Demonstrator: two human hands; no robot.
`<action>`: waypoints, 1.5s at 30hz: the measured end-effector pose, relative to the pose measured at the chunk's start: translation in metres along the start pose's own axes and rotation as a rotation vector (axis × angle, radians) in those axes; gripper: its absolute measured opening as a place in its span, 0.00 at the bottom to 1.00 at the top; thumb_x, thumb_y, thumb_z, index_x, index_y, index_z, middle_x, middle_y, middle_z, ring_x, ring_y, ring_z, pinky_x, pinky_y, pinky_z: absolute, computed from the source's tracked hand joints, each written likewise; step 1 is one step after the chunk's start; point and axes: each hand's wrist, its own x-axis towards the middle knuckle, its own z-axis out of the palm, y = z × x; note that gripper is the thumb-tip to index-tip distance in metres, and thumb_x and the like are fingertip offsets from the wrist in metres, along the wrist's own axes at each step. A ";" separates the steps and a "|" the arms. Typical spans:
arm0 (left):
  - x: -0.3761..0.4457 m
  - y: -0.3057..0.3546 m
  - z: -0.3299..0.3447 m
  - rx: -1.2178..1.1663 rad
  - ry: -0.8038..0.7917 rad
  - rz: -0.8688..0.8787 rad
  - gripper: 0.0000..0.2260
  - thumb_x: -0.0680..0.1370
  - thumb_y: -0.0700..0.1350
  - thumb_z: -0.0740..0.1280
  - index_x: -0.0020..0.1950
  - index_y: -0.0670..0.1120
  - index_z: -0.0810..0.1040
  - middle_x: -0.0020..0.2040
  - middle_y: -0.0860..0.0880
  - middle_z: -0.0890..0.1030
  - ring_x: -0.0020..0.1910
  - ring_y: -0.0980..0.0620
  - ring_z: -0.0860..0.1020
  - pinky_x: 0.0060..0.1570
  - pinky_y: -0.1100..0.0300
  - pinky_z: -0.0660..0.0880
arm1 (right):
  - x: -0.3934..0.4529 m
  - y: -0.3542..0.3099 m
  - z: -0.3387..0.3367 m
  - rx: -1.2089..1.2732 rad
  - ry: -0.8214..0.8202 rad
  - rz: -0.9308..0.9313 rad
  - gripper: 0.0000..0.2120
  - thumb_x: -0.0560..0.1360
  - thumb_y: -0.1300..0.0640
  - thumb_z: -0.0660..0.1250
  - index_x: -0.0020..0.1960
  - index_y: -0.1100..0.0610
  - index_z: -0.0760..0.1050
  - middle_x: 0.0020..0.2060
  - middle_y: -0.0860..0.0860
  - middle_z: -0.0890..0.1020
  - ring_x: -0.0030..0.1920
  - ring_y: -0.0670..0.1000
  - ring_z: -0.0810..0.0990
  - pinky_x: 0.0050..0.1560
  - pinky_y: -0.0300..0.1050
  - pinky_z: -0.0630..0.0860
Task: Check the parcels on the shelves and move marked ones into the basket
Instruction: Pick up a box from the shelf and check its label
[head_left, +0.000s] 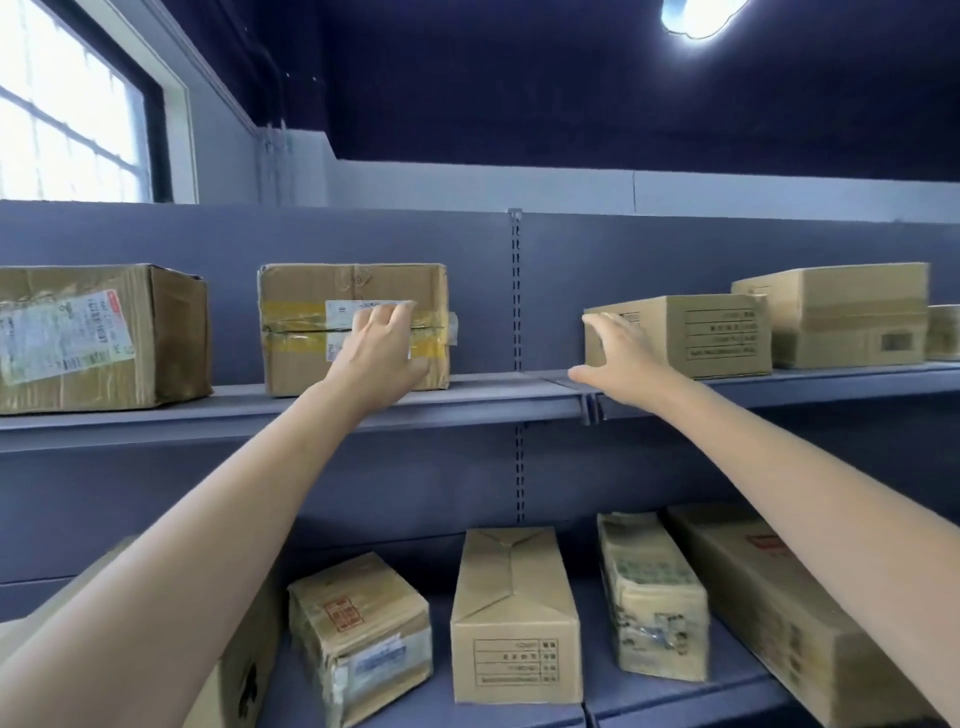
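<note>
Two hands up at upper shelf (467, 397). Left hand (387, 343) flat, fingers spread on taped parcel (311, 332) front. Right hand (618, 353) spread wide, reaching printed parcel (696, 335) corner, not gripping. Advice: turn each parcel slowly, check all faces for mark. Basket not visible.

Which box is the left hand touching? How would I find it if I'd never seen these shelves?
Look at the upper shelf, left of the slotted metal post. The box with yellow tape is second from the left end, with the left hand on its front. Only this box has a yellow tape band around its middle.
</note>
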 end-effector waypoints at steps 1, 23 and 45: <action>0.003 0.007 0.002 0.005 0.008 0.014 0.29 0.75 0.44 0.63 0.73 0.40 0.56 0.72 0.40 0.63 0.71 0.39 0.57 0.68 0.48 0.58 | -0.002 0.012 -0.008 -0.001 0.021 0.014 0.34 0.73 0.53 0.67 0.74 0.58 0.56 0.74 0.54 0.59 0.74 0.56 0.56 0.71 0.53 0.58; 0.108 0.248 0.166 0.106 -0.162 -0.142 0.14 0.75 0.44 0.60 0.58 0.39 0.66 0.62 0.39 0.71 0.63 0.40 0.66 0.62 0.49 0.65 | 0.040 0.257 -0.076 0.324 0.013 0.193 0.39 0.75 0.52 0.65 0.76 0.56 0.45 0.74 0.54 0.59 0.73 0.55 0.60 0.70 0.51 0.60; 0.079 0.280 0.009 -0.690 0.208 0.202 0.24 0.74 0.43 0.70 0.68 0.50 0.67 0.58 0.55 0.75 0.60 0.53 0.74 0.64 0.51 0.71 | 0.010 0.165 -0.137 0.590 0.197 -0.183 0.50 0.63 0.51 0.77 0.74 0.45 0.47 0.70 0.51 0.58 0.67 0.49 0.60 0.65 0.48 0.63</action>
